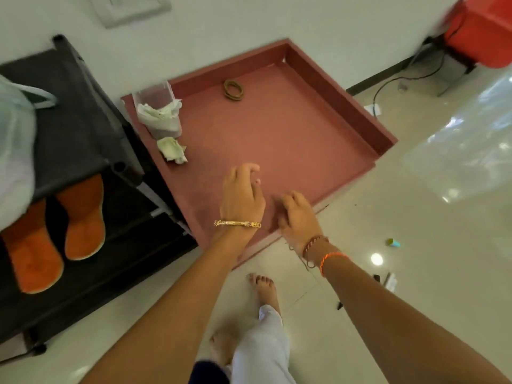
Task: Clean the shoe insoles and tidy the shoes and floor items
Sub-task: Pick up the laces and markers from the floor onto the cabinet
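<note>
Two orange insoles (55,231) lie side by side on a shelf of the black shoe rack (83,120) at the left. A crumpled white tissue (172,153) lies on the red-brown floor platform (277,134), beside a clear plastic container (158,109) stuffed with tissue. My left hand (242,194) hovers over the platform's near part, fingers curled loosely, holding nothing. My right hand (297,214) is beside it at the platform's near edge, fingers bent, also with nothing in it.
A coiled brown band (233,89) lies near the platform's back wall. A white plastic bag (13,134) sits on the rack's top. Small bits of litter (393,242) lie on the glossy tile floor at the right. A red object (482,29) and cables stand far right. My bare feet (263,289) are below.
</note>
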